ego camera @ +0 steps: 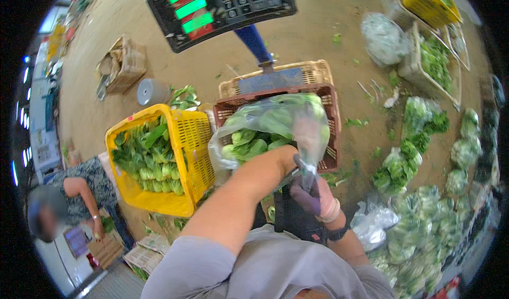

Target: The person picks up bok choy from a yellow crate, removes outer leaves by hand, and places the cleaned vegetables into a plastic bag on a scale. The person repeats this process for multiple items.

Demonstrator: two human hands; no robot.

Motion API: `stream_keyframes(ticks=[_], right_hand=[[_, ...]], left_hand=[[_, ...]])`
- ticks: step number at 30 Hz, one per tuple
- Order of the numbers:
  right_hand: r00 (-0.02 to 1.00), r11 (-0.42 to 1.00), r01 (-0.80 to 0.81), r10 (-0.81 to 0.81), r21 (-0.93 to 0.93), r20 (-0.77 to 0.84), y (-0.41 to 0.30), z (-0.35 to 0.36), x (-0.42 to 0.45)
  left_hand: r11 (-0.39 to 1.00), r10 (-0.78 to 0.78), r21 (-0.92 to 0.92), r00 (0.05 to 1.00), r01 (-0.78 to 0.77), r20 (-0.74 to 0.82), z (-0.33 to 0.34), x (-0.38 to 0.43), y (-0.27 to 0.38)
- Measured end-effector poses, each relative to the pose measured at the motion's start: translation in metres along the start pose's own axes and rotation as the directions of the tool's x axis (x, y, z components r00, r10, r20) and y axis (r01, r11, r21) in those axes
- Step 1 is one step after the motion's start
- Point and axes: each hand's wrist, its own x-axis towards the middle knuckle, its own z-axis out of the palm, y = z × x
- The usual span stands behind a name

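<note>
My left hand [308, 134] reaches into a clear plastic bag [270, 116]; the film and blur hide its fingers. Seen through the plastic, it lies beside green leafy heads [250, 143], likely bok choy. My right hand [312, 197], in a pink and purple glove, grips the gathered edge of the bag close to my body. The bag lies across a brown-red plastic crate [335, 140], with its film hanging over the crate's left side. Beneath that crate are a tan crate [318, 70] and the blue plate [270, 80] of a scale.
A yellow crate [193, 140] of leafy greens stands to the left. The scale's display [222, 10] rises ahead on a blue post [254, 42]. Bagged vegetables [417, 227] cover the floor at right, near crumpled plastic [373, 223]. A person [87, 183] works at far left.
</note>
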Motion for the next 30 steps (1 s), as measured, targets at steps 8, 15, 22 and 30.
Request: stream_keyframes(ticks=[8, 15, 22, 30], right_hand=[[0.989, 0.988, -0.147, 0.146, -0.05, -0.029, -0.005, 0.006, 0.002], [1.0, 0.787, -0.009, -0.003, -0.617, -0.02, -0.022, -0.003, 0.014], [0.984, 0.341, -0.099, -0.108, -0.935, -0.143, -0.024, -0.004, 0.017], [0.826, 0.862, -0.217, -0.088, -0.457, -0.557, 0.0, 0.026, 0.017]], left_hand=[[0.879, 0.138, -0.443, 0.983, -0.177, -0.117, 0.086, 0.004, -0.014], [0.565, 0.132, -0.611, 0.791, -0.555, -0.597, -0.044, -0.162, -0.115], [0.032, -0.987, -0.91, 0.159, 0.414, 0.038, -0.006, -0.254, -0.469], [0.06, -0.755, -0.641, 0.455, 0.765, 0.473, 0.115, -0.237, -0.452]])
